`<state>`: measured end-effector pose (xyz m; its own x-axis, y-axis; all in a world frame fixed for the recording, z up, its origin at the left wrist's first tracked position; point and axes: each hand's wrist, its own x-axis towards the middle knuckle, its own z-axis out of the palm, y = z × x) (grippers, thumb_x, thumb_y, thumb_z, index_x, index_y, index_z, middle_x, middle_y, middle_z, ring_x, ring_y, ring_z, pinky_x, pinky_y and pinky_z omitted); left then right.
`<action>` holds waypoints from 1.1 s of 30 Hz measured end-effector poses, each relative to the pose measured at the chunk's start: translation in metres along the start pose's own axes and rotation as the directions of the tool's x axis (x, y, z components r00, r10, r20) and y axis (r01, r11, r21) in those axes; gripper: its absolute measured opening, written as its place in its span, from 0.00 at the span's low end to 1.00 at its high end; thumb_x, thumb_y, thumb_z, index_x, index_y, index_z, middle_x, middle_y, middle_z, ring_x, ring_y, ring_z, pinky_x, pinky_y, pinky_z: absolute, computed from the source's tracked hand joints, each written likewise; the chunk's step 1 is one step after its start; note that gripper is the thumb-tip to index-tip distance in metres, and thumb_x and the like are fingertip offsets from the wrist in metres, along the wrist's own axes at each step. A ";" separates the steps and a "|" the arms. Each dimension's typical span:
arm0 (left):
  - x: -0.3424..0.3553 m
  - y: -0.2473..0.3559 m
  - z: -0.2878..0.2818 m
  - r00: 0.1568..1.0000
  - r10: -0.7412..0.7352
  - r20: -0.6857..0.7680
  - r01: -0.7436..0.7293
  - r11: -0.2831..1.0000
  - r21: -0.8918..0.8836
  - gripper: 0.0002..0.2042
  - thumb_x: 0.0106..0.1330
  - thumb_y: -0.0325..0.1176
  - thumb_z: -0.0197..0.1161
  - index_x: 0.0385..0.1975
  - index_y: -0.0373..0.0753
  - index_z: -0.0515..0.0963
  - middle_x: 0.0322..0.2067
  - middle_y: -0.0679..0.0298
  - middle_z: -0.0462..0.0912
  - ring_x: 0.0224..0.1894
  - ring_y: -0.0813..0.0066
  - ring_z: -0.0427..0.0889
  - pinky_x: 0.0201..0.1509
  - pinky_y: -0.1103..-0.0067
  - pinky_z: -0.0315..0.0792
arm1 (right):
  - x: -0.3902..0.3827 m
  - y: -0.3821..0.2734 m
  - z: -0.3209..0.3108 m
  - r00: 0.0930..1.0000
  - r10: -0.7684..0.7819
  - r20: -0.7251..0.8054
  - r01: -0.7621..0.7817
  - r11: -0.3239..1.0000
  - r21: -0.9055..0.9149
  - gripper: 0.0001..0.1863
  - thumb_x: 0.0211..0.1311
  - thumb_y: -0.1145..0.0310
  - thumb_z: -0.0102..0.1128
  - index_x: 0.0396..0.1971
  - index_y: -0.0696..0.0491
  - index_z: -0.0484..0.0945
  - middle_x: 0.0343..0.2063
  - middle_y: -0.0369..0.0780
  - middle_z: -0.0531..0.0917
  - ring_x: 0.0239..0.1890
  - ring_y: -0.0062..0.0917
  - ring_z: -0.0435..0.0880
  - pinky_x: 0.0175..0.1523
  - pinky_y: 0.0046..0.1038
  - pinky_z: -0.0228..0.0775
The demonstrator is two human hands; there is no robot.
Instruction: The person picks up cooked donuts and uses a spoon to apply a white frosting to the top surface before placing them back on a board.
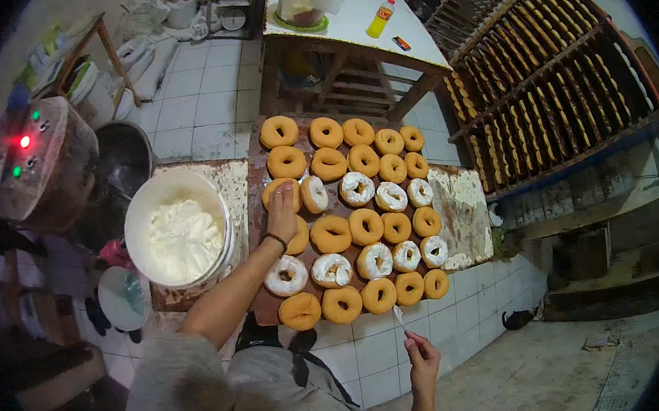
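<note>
My left hand reaches over the left side of a brown tray of ring doughnuts. Its fingers are stretched out over a plain doughnut, partly hidden beneath them. Right beside the fingertips, a doughnut with white cream sits tilted. Below the tray's near edge, my right hand is closed on the handle of a thin spreader with white on its tip. Cream-topped doughnuts, such as one at the near left, fill parts of two rows; the other rows are plain golden brown.
A white bucket of cream stands left of the tray. Behind it are a dark metal bowl and a machine with lights. A white table holds a yellow bottle. Racks of baked goods stand at the right.
</note>
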<state>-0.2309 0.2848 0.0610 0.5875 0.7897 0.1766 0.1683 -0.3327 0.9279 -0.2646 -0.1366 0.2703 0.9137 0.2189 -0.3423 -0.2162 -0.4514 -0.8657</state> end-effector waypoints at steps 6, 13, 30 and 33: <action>0.009 -0.007 -0.031 0.938 -0.144 -0.316 0.283 0.844 0.455 0.24 0.61 0.41 0.67 0.51 0.33 0.70 0.48 0.49 0.71 0.53 0.49 0.71 0.63 0.59 0.61 | -0.011 0.031 0.025 0.988 0.116 -0.098 -0.114 0.993 0.027 0.13 0.65 0.71 0.64 0.47 0.58 0.84 0.22 0.27 0.72 0.23 0.10 0.62 0.27 0.16 0.50; 0.008 -0.001 -0.034 0.813 -0.484 -0.324 0.379 0.862 -0.337 0.18 0.65 0.41 0.65 0.44 0.34 0.71 0.44 0.58 0.80 0.44 0.61 0.82 0.48 0.71 0.76 | -0.032 0.044 0.033 0.981 0.185 -0.055 -0.184 0.982 0.032 0.14 0.66 0.70 0.63 0.48 0.59 0.83 0.19 0.26 0.71 0.20 0.09 0.61 0.26 0.16 0.50; -0.034 0.118 -0.028 0.908 -0.173 0.381 0.384 -0.016 -0.923 0.20 0.69 0.40 0.58 0.57 0.36 0.71 0.53 0.57 0.79 0.56 0.63 0.79 0.62 0.65 0.75 | -0.089 0.152 -0.098 0.995 -0.040 -0.095 0.049 0.994 0.097 0.17 0.71 0.68 0.54 0.56 0.55 0.80 0.20 0.27 0.70 0.20 0.11 0.63 0.24 0.17 0.55; -0.103 0.144 -0.065 0.837 -0.101 0.538 0.525 -0.131 -0.841 0.25 0.73 0.45 0.52 0.62 0.35 0.69 0.59 0.54 0.76 0.63 0.58 0.74 0.70 0.59 0.66 | -0.083 0.150 -0.101 0.998 0.052 -0.043 -0.042 0.979 0.200 0.16 0.72 0.68 0.53 0.55 0.55 0.80 0.20 0.28 0.70 0.20 0.12 0.64 0.24 0.17 0.56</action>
<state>-0.3188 0.1898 0.1976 0.9003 0.4176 -0.1225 -0.3797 0.8913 0.2477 -0.3382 -0.3098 0.2061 0.9151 0.1582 -0.3708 -0.3190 -0.2785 -0.9059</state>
